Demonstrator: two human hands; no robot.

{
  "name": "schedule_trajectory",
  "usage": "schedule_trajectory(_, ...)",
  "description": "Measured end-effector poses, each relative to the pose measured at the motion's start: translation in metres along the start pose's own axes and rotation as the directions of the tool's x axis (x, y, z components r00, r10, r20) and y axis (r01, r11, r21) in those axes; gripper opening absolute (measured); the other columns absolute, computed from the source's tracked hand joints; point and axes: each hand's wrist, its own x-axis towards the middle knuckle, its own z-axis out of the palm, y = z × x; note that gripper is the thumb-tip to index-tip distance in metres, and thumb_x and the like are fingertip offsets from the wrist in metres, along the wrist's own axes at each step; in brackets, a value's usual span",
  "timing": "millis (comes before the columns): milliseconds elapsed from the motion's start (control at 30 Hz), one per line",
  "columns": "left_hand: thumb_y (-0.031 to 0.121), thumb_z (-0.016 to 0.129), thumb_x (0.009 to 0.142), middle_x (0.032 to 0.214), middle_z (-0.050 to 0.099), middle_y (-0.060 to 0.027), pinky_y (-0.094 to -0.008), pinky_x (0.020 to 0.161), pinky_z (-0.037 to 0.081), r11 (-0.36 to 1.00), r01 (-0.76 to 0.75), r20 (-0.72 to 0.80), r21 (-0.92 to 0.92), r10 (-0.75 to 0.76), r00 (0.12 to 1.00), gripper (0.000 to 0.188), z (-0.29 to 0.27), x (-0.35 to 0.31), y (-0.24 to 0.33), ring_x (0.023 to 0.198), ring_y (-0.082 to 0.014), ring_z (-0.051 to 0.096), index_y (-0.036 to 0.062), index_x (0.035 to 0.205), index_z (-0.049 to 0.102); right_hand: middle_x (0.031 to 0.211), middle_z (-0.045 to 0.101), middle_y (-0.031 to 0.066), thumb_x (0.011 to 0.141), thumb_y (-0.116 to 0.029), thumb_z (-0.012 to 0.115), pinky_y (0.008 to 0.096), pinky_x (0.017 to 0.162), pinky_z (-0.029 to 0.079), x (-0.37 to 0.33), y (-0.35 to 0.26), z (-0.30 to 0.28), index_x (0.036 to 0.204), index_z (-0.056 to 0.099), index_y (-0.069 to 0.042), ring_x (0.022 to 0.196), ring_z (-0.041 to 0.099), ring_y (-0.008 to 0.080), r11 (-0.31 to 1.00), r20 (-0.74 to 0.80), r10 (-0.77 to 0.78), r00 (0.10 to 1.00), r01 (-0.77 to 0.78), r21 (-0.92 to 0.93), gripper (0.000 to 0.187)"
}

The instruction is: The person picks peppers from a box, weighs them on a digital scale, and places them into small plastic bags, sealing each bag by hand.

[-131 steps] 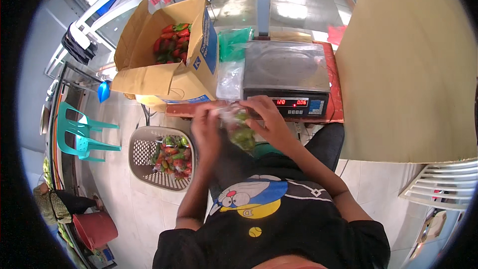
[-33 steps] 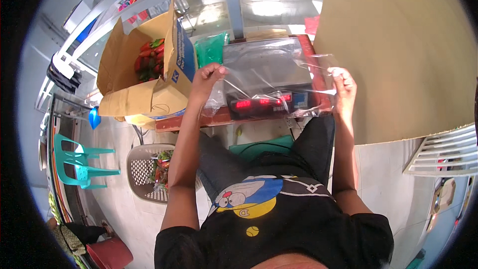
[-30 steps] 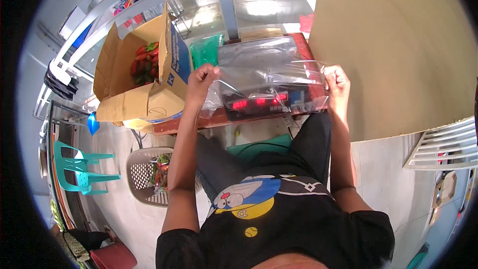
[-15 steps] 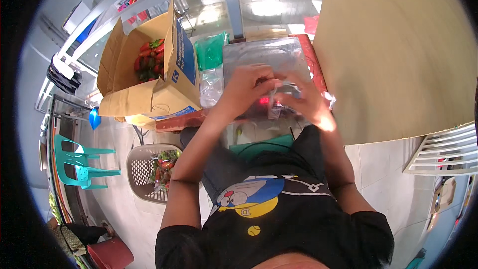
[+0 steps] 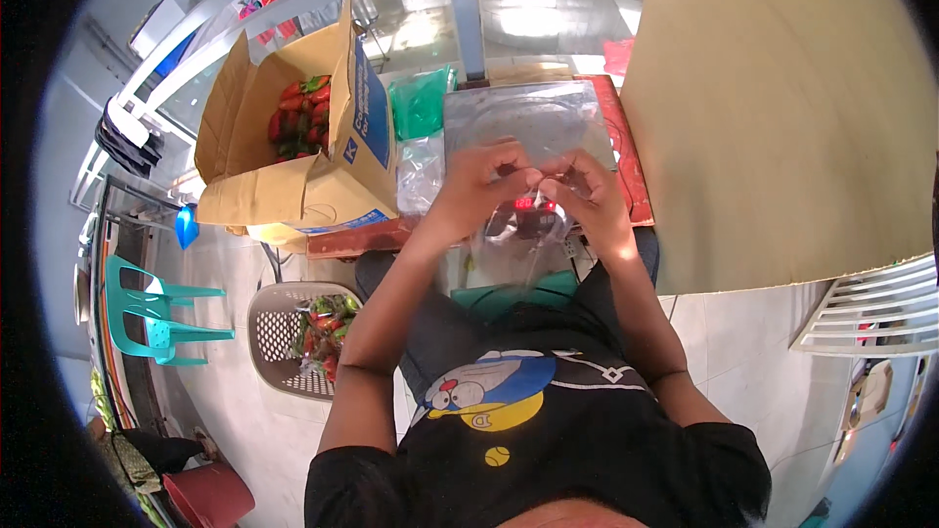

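Between my two hands a thin clear plastic bag hangs down over the front of a digital scale, which has a metal platform and a lit red display. My left hand pinches the bag's upper edge with thumb and forefinger. Close beside it, my right hand pinches the same edge, fingertips almost touching the left ones. The bag looks empty, and its lower part is blurred. Left of the scale, clear plastic bags and a green plastic bag lie on the red table.
An opened cardboard box at the left holds red and green peppers. On the floor below it stands a beige basket with bagged peppers. A large tan board rises at the right. A green chair stands far left.
My fingertips have come together at the bag's edge, and the right hand has shifted slightly left. The crumpled bag now hangs more spread out and lower.
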Motion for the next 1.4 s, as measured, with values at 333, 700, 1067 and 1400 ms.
schedule_trajectory(333,0.014,0.064,0.088,0.065,0.038,-0.008,-0.0318,0.057,0.032,0.985,-0.003,-0.116,-0.175,-0.018,0.993,0.03,0.01,-0.004,0.008,0.065,-0.015,0.038,-0.0049,0.072,0.048,0.067,0.05,-0.0037,0.094,-0.017,0.061,0.0211,0.057,0.038,0.0,-0.008,-0.003,0.082,0.055,-0.004,0.063,0.044,0.003,0.998,-0.1,-0.013,0.995,0.019,0.067,0.018)
schedule_trajectory(700,0.015,0.063,0.092,0.07,0.052,0.0024,-0.0242,0.059,0.036,0.985,0.056,-0.121,-0.164,-0.076,0.99,0.019,0.015,-0.001,0.008,0.067,-0.0066,0.044,0.0001,0.081,0.059,0.069,0.055,-0.0031,0.095,-0.013,0.057,0.0215,0.057,0.039,-0.001,0.001,-0.004,0.084,0.062,-0.002,0.063,0.048,0.004,0.999,-0.192,0.016,0.981,-0.006,0.052,0.017)
schedule_trajectory(1067,0.015,0.063,0.093,0.07,0.054,0.0029,-0.023,0.059,0.037,0.989,0.078,-0.206,-0.127,-0.103,0.973,0.02,-0.002,-0.015,-0.02,0.064,-0.005,0.044,-0.0001,0.082,0.06,0.071,0.053,-0.0011,0.097,-0.02,0.058,0.0237,0.064,0.039,-0.001,0.006,-0.01,0.08,0.057,-0.004,0.064,0.047,0.0076,0.992,-0.165,0.079,0.983,-0.061,0.113,0.024)
schedule_trajectory(1400,0.011,0.065,0.091,0.075,0.058,0.001,-0.0215,0.061,0.04,0.993,0.061,-0.193,-0.099,-0.079,0.978,0.013,0.006,-0.008,-0.008,0.067,-0.0054,0.048,0.001,0.084,0.061,0.102,0.066,0.0066,0.092,-0.019,0.061,0.0289,0.08,0.047,0.005,-0.015,-0.038,0.109,0.062,-0.003,0.092,0.059,0.0141,0.994,-0.142,-0.097,0.985,0.088,-0.069,0.024)
